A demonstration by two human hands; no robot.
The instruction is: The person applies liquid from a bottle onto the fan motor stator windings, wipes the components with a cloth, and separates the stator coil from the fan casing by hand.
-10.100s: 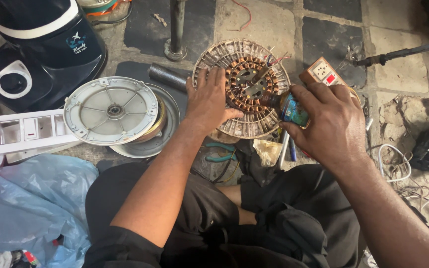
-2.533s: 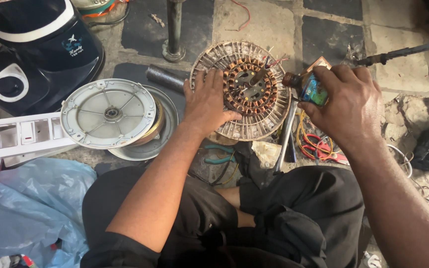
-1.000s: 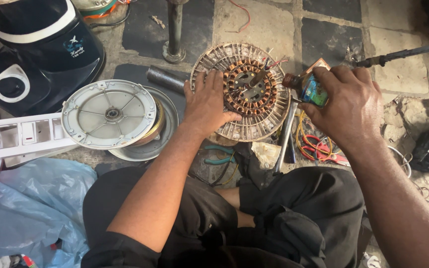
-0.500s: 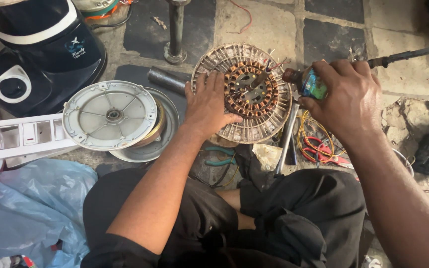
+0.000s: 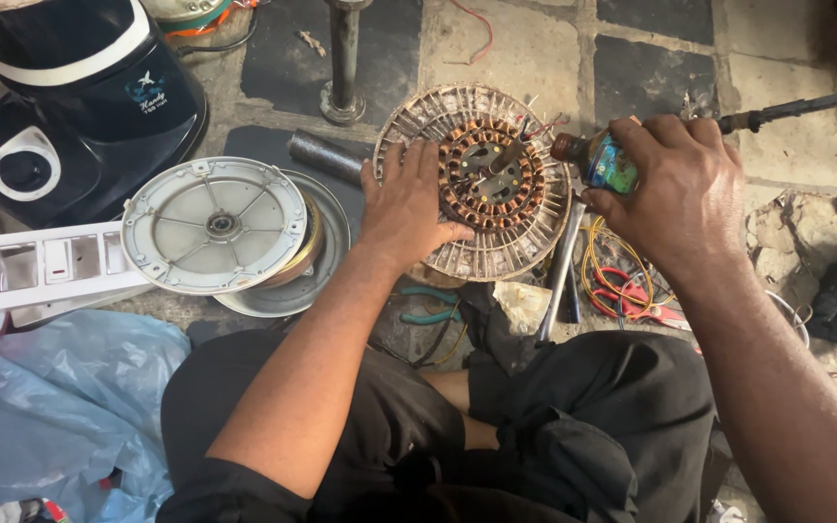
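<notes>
Motor stator: a round fan stator (image 5: 484,184) with copper windings is lying flat on the tiled floor (image 5: 525,48), in the middle of the scene, just beyond the person's crossed legs.
Left hand: the left hand (image 5: 407,205) is pressing down on the near-left part of the stator, palm flat, fingers (image 5: 417,160) spread and released, grasping nothing; the forearm is reaching up from the near side.
Right hand: the right hand (image 5: 678,194) is hovering at the stator's right edge, knuckles up, fingers clenched around a small bottle (image 5: 601,160).
Small bottle: it is lying nearly level in the grip, its dark neck pointing left toward the windings, just above the stator's rim.
Around, left: a grey round motor cover (image 5: 213,225) is resting on a shallow metal dish, just left of the left hand; a white switch plate (image 5: 41,266) is lying farther left, and a dark blue appliance base (image 5: 70,97) is standing at the far left.
Around, far: an upright metal pipe (image 5: 345,58) is standing beyond the stator, well apart from both hands.
Around, right: a long dark rod (image 5: 806,105) is passing behind the right hand's knuckles; red and yellow wires (image 5: 612,281) are lying under the wrist.
Around, near: a blue plastic bag (image 5: 60,387) is lying at the near left, beside the knee.
In the way: the left palm is covering part of the stator's rim.
</notes>
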